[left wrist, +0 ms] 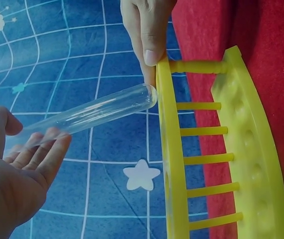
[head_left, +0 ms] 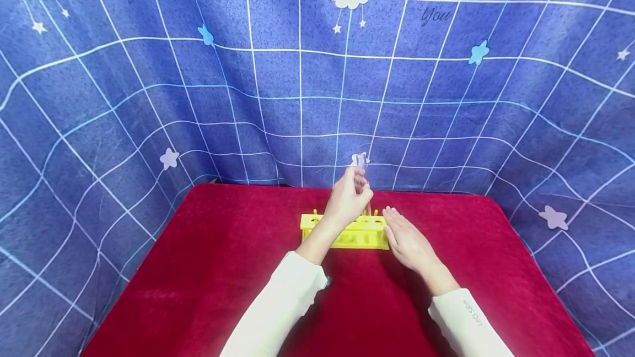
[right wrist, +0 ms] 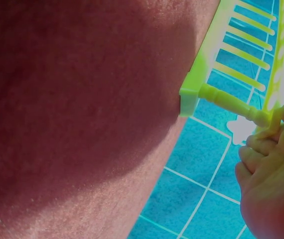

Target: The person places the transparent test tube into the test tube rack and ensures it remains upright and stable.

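Note:
A clear glass test tube (left wrist: 99,109) slants toward the yellow test tube rack (head_left: 359,242), its rounded end right at the top plate. My left hand (head_left: 349,196) pinches the tube's upper part between thumb and fingers, above the rack; the left wrist view shows this grip (left wrist: 20,169) from the side. At the rack's right end, my right hand (head_left: 409,240) rests with its fingers extended, fingertips touching the edge of the top plate. The right wrist view has this hand (right wrist: 271,179) beside the end post.
The rack stands on a red cloth-covered table (head_left: 208,291), with a row of holes on top and short pegs. A blue curtain (head_left: 278,114) with white grid lines and stars hangs behind and on both sides. A small dark object (head_left: 327,281) shows by the left cuff.

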Motion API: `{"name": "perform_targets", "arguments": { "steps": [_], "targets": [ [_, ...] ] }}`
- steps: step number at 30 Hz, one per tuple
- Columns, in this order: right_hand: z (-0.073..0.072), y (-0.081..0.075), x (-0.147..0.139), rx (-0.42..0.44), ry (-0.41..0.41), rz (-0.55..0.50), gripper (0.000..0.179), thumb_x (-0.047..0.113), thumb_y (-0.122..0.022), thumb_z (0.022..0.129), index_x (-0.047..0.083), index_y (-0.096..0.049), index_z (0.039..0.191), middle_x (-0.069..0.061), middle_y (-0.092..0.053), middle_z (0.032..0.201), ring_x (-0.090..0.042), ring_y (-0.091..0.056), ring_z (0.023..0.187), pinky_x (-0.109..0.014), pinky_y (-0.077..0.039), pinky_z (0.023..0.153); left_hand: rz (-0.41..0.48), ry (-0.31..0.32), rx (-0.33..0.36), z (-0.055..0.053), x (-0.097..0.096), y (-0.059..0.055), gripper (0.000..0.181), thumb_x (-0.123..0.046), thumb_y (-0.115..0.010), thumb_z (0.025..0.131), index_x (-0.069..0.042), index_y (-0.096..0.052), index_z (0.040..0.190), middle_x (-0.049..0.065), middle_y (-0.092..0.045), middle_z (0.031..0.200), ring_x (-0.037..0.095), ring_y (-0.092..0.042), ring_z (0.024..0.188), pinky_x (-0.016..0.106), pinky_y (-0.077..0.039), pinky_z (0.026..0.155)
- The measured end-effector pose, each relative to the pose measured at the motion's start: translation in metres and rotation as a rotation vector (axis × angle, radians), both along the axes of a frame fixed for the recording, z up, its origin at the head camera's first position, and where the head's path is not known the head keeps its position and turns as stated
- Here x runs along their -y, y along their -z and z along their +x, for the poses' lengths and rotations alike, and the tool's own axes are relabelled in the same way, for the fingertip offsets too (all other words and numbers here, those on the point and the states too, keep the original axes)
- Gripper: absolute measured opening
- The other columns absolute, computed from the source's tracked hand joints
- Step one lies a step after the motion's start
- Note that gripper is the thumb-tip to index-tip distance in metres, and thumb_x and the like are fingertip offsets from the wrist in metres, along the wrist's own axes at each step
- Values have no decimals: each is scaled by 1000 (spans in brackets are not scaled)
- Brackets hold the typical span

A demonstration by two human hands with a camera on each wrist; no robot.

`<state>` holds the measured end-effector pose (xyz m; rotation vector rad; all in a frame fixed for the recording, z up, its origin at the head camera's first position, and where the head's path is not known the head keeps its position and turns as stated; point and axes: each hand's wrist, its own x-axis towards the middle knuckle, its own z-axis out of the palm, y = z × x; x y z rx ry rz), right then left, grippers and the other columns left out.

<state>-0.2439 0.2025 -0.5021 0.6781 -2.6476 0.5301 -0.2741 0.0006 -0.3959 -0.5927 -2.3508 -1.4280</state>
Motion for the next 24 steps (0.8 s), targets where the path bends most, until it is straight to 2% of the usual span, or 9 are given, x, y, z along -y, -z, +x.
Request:
{"name": "perform_targets", "arguments": {
  "steps": [6, 10, 14, 24],
  "targets": [
    [0, 1, 1, -18, -1, -7, 48, 12, -58, 99, -10, -51, 141, -28, -52, 144, -42, -47, 138, -54, -35, 114, 25, 1, -8, -2, -4, 0, 36, -13, -62, 88, -9, -53, 122, 3, -66, 97, 16, -66, 88, 29, -54, 79],
    [0, 1, 1, -12, -1, -1, 48, 12, -57, 99, -9, -50, 142, -28, -51, 145, -41, -45, 140, -54, -34, 115, 41, 11, -34, -5, -7, 1, 36, -12, -63, 87, -6, -53, 121, 4, -66, 95, 16, -66, 86, 28, -55, 80],
    [0, 1, 0, -10, 0, 7, 49, 12, -58, 99, -10, -49, 143, -28, -50, 146, -41, -44, 140, -53, -34, 115, 51, 23, -30, -9, -10, 2, 37, -11, -63, 87, -5, -53, 122, 4, -65, 95, 16, -66, 84, 27, -54, 81],
    [0, 0, 0, -23, -11, 7, 48, 11, -57, 99, -12, -49, 141, -30, -51, 145, -43, -46, 139, -54, -35, 114, 33, -6, -19, -14, -17, 4, 39, -13, -63, 88, -8, -53, 125, 2, -65, 98, 15, -64, 90, 27, -53, 80]
  ]
}}
